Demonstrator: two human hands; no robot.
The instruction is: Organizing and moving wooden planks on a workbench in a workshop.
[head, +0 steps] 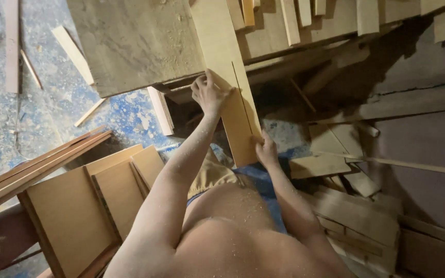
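Two hands steady a board on the bench edge.

The left hand (209, 93) is clenched over the near left edge of the board (227, 72), fingers curled on top; the right hand (266, 149) pinches its near right corner, thumb on the face. The board lies half on the bench (130, 41), its near end hanging off the bench toward the person. It is a long, narrow, pale panel, smooth and flat, with a thin dark line running lengthwise close to its right edge. To do this well, I judge, both hands should press evenly so the board stays flat on the bench and the line stays straight. Offcuts (356, 206) lie piled right of the bench; flat panels (78, 211) lean left of it.
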